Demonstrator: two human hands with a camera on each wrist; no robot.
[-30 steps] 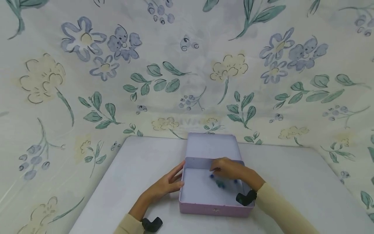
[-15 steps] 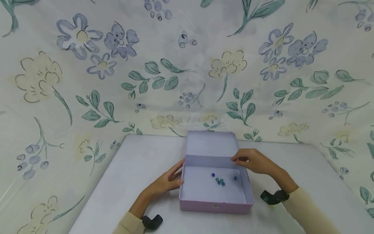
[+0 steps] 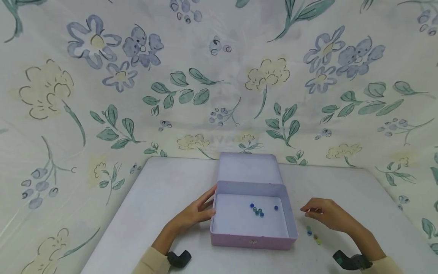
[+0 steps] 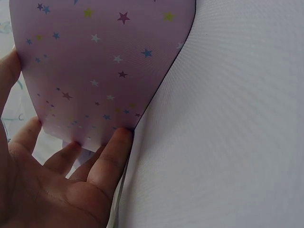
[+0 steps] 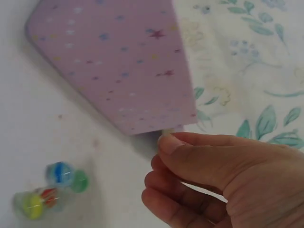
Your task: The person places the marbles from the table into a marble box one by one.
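A pink-lilac box (image 3: 236, 240) with its lid raised at the back stands on the table. Inside lie several blue and green glass marbles (image 3: 261, 214), most in a cluster and one blue marble (image 3: 276, 208) apart toward the right wall. My left hand (image 3: 191, 217) touches the box's left side with fairly straight fingers and thumb. Just right of the box, over the table, hovers my right hand (image 3: 326, 214), its fingers loosely curled and nothing visible in them. Below it on the table are a blue marble (image 5: 60, 174), a green marble (image 5: 80, 181), a red-orange marble (image 5: 49, 196) and a yellow marble (image 5: 33, 205).
The open lid (image 3: 249, 167) leans back behind the box. A white table (image 3: 171, 182) carries everything, and a flower-patterned sheet (image 3: 232, 95) rises behind it and at its sides. Each wrist wears a black device, such as the right one (image 3: 350, 260).
My right hand has moved from inside the box, over its right edge, to the table at the right. The marbles in the box came into view and shifted slightly. My left hand stayed put.
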